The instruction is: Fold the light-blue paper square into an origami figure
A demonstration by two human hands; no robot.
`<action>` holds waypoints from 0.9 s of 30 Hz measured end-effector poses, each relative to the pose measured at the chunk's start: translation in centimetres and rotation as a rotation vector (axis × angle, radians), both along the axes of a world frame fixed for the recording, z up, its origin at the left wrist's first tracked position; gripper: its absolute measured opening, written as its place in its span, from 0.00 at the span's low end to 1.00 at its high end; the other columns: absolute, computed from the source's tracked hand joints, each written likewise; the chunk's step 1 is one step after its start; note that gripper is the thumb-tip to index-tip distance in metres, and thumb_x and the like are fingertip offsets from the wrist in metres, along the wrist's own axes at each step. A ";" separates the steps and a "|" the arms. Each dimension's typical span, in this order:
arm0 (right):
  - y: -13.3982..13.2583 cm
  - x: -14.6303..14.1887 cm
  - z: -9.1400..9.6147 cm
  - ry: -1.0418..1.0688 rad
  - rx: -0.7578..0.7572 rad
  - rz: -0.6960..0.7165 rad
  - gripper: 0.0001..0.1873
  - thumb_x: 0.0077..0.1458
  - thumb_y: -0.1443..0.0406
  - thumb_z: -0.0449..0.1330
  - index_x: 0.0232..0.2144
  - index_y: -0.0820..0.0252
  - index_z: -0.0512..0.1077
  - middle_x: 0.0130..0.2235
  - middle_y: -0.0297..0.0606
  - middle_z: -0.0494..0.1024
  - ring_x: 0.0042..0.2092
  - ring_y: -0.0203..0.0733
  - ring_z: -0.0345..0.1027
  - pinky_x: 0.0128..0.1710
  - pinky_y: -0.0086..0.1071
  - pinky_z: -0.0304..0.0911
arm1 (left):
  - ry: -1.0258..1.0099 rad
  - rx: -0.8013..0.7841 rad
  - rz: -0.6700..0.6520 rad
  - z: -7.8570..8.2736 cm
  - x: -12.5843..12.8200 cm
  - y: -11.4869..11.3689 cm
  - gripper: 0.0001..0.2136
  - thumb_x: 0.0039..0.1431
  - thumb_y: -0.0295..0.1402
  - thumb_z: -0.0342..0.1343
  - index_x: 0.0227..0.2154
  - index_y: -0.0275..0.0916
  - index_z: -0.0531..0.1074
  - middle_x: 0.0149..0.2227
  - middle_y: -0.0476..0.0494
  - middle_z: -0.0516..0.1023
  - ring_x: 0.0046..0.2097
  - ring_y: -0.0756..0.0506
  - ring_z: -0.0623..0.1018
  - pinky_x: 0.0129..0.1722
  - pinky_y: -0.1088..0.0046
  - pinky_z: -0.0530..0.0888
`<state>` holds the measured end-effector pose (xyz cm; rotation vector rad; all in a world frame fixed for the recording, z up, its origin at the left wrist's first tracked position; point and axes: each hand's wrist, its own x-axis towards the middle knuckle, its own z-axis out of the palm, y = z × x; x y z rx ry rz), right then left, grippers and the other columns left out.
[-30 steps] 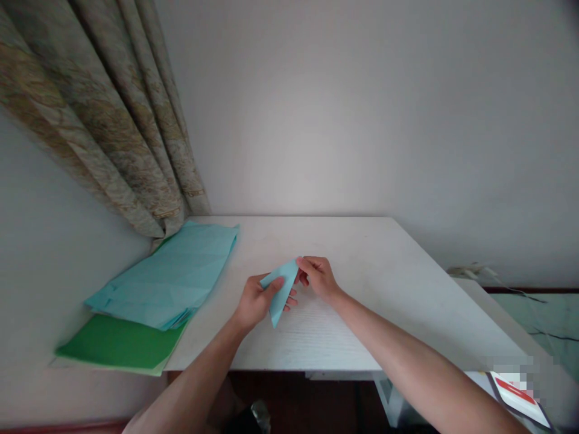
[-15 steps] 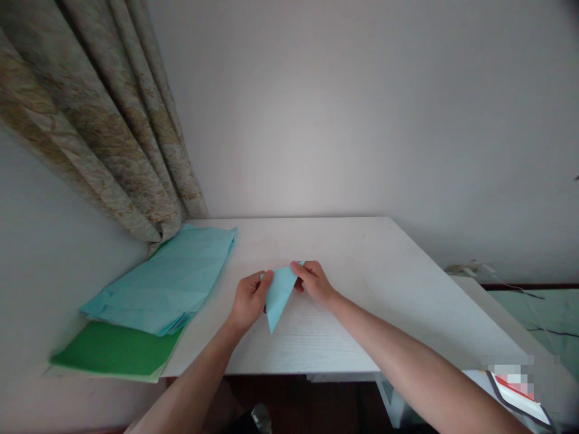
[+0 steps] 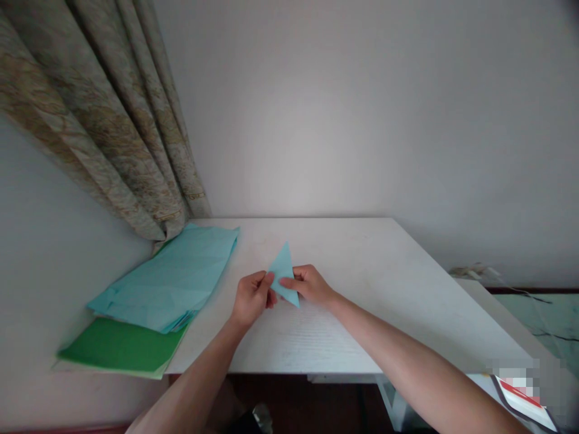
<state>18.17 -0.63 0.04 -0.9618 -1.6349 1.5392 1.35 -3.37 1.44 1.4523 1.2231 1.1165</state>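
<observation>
A small folded light-blue paper triangle stands point-up above the middle of the white table. My left hand pinches its left edge with thumb and fingers. My right hand pinches its right lower side. Both hands are closed on the paper and meet just over the tabletop.
A stack of light-blue paper sheets lies on the table's left side over green sheets that overhang the edge. A patterned curtain hangs at the left. A lower white surface with a red-and-white card sits at the right.
The folded paper has been turned over between my hands: its long point faced down toward me before and now points up and away. Both hands stayed pinched on it.
</observation>
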 end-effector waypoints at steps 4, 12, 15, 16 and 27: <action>-0.1 0.0 0.4 -0.010 -0.020 0.013 0.23 0.49 0.48 0.60 0.21 0.63 0.69 0.22 0.37 0.76 0.19 0.33 0.64 0.19 0.26 0.58 | -0.012 0.030 0.089 -0.1 -0.4 0.5 0.21 0.56 0.47 0.48 0.14 0.39 0.63 0.12 0.51 0.67 0.14 0.52 0.66 0.16 0.78 0.62; -0.6 -0.1 0.0 -0.177 0.173 -0.117 0.19 0.56 0.53 0.54 0.32 0.62 0.75 0.24 0.35 0.75 0.22 0.34 0.67 0.20 0.25 0.61 | 0.292 0.087 0.234 -1.3 -0.4 0.9 0.16 0.55 0.40 0.54 0.43 0.38 0.70 0.29 0.45 0.79 0.24 0.47 0.77 0.25 0.74 0.73; -0.8 -0.3 0.2 -0.213 0.301 -0.196 0.19 0.59 0.55 0.51 0.33 0.61 0.75 0.27 0.36 0.76 0.27 0.36 0.70 0.24 0.26 0.63 | 0.392 0.153 0.313 -0.9 0.0 0.4 0.23 0.56 0.39 0.54 0.53 0.36 0.65 0.43 0.34 0.78 0.37 0.42 0.80 0.38 0.67 0.75; -0.8 -0.3 0.4 -0.239 0.342 -0.232 0.19 0.60 0.55 0.50 0.32 0.62 0.75 0.27 0.36 0.76 0.27 0.36 0.70 0.25 0.25 0.62 | 0.398 0.145 0.314 -0.7 0.2 0.1 0.25 0.56 0.39 0.54 0.55 0.34 0.64 0.46 0.32 0.77 0.40 0.41 0.80 0.41 0.66 0.75; -1.7 -0.8 1.4 -0.327 0.655 -0.192 0.14 0.57 0.67 0.52 0.31 0.58 0.77 0.43 0.37 0.79 0.32 0.36 0.73 0.29 0.26 0.65 | -0.091 0.035 0.088 -0.7 1.1 0.2 0.27 0.53 0.39 0.59 0.55 0.34 0.66 0.56 0.36 0.69 0.53 0.39 0.73 0.49 0.67 0.74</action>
